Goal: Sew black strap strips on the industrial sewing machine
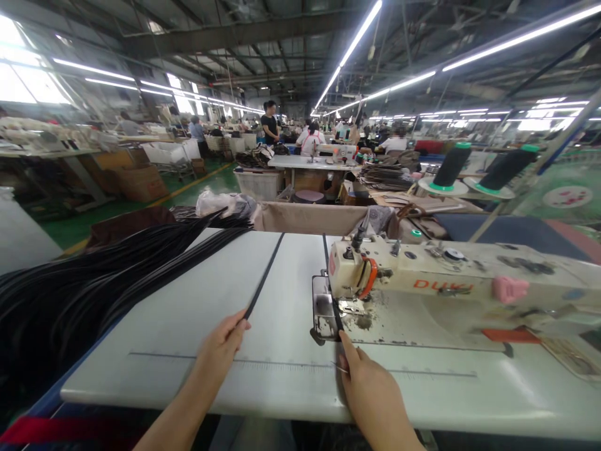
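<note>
While one black strip (267, 269) is pinched between the thumb and fingers of the left hand (226, 338), its length is stretched across the sewing table (178, 388) to the far edge. A second black strip (339, 318) is gripped at its near end by the closed fingers of the right hand (373, 385), and is led beside the needle end of the sewing machine (422, 275), over the right part of the metal plate (323, 305). Whether the two are joined past the far edge cannot be told. By the right fingers a thin, pale tip is seen, too small to be named. Between the hands, a printed ruler line (291, 364) is run along the near edge. The left edge and far left corner are covered by a heap of black strips (94, 282). A pink block (510, 289) is set on the machine's front. Past the far edge, a beige cloth (310, 218) is seen, and at the far right two dark thread cones (479, 170) are held upright or tilted on white discs. Farther off, a person in a dark shirt (270, 126) is seen standing.
</note>
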Demonstrator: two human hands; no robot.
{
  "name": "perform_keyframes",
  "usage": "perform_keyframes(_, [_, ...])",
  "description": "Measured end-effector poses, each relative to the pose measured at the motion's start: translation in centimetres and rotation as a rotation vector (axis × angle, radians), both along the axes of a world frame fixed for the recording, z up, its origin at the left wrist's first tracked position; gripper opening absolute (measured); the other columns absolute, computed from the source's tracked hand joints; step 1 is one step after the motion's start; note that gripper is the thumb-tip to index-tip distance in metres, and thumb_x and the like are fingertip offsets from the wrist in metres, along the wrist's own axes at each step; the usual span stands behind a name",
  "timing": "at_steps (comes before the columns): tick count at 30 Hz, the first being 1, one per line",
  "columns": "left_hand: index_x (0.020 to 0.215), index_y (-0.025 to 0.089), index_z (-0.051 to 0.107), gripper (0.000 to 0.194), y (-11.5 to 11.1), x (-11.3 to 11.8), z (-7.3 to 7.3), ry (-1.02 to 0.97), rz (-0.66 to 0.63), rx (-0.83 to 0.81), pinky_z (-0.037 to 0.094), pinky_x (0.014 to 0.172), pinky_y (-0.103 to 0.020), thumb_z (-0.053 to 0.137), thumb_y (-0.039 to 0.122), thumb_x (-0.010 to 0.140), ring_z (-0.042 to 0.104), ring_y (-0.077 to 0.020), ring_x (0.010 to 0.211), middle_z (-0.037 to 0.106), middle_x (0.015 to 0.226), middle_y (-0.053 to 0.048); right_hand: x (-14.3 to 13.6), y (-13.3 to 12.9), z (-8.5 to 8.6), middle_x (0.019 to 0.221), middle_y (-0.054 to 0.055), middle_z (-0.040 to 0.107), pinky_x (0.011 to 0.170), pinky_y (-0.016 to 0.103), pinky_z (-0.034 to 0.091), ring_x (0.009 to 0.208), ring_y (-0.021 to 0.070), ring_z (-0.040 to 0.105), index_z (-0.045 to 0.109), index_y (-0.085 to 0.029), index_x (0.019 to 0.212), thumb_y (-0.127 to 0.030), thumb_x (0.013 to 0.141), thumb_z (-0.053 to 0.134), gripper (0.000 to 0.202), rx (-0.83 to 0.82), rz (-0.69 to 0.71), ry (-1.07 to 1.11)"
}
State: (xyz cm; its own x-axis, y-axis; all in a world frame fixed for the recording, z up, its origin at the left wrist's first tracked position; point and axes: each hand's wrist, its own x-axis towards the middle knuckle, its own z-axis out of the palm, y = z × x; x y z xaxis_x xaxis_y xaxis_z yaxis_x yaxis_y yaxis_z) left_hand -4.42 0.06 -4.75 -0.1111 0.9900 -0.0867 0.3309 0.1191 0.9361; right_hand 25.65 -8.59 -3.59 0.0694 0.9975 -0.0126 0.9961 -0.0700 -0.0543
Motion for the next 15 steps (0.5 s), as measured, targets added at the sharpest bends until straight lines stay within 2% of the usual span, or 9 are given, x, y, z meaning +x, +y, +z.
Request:
perform_keyframes(3, [0.122, 0.017, 0.072, 0.068, 1.1, -3.3, 0.7, 0.207, -0.001, 0.027, 0.05, 0.063, -0.033, 0.053, 0.067, 0.08, 0.059, -0.0186, 0.063, 0.076, 0.096, -0.007, 0.0, 0.2, 0.1, 0.103, 0.009, 0.077, 0.068, 0.034, 0.058, 0.081, 0.0246, 0.076, 0.048, -0.016, 0.154, -0.015, 0.101, 0.045, 0.053, -0.043, -0.001, -0.024])
perform_keyframes(6, [0.119, 0.019, 0.074, 0.06, 2.2, -8.3, 1.6, 0.421, 0.029, 0.077, 0.055, 0.075, -0.035, 0.048, 0.06, 0.082, 0.066, -0.0224, 0.072, 0.078, 0.098, -0.007, 0.2, 0.5, 0.0, 0.108, 0.011, 0.078, 0.072, 0.036, 0.06, 0.085, 0.025, 0.076, 0.045, -0.015, 0.155, -0.018, 0.104, 0.041, 0.051, -0.062, 0.013, -0.032])
perform_keyframes(8, [0.115, 0.021, 0.075, 0.054, 2.8, -12.4, 2.3, 0.58, 0.091, 0.156, 0.054, 0.091, -0.038, 0.046, 0.055, 0.084, 0.07, -0.0269, 0.094, 0.078, 0.106, -0.008, 0.4, 0.6, -0.2, 0.107, 0.011, 0.078, 0.074, 0.037, 0.061, 0.086, 0.0252, 0.077, 0.045, -0.014, 0.155, -0.02, 0.105, 0.038, 0.051, -0.065, 0.025, -0.033])
perform_keyframes(10, [0.114, 0.02, 0.075, 0.051, 3.1, -16.8, 3.1, 0.746, 0.166, 0.213, 0.05, 0.103, -0.04, 0.045, 0.05, 0.087, 0.067, -0.0301, 0.113, 0.076, 0.12, -0.01, 0.6, 0.6, -0.5, 0.105, 0.01, 0.079, 0.074, 0.036, 0.061, 0.086, 0.0248, 0.077, 0.045, -0.015, 0.155, -0.02, 0.106, 0.036, 0.05, -0.052, 0.041, -0.028])
perform_keyframes(12, [0.117, 0.015, 0.074, 0.052, 3.0, -21.0, 3.9, 0.888, 0.243, 0.182, 0.047, 0.106, -0.043, 0.04, 0.045, 0.09, 0.065, -0.0318, 0.118, 0.074, 0.124, -0.014, 0.8, 0.7, -0.9, 0.105, 0.009, 0.079, 0.073, 0.034, 0.06, 0.085, 0.0242, 0.077, 0.047, -0.016, 0.154, -0.021, 0.106, 0.035, 0.05, -0.021, 0.05, -0.023])
perform_keyframes(15, [0.121, 0.012, 0.072, 0.053, 1.9, -26.7, 4.8, 1.069, 0.349, 0.024, 0.048, 0.102, -0.044, 0.037, 0.041, 0.093, 0.065, -0.0331, 0.114, 0.073, 0.125, -0.016, 1.1, 0.8, -1.4, 0.106, 0.01, 0.08, 0.071, 0.035, 0.061, 0.083, 0.0246, 0.078, 0.05, -0.016, 0.152, -0.023, 0.105, 0.035, 0.05, 0.031, 0.06, -0.002])
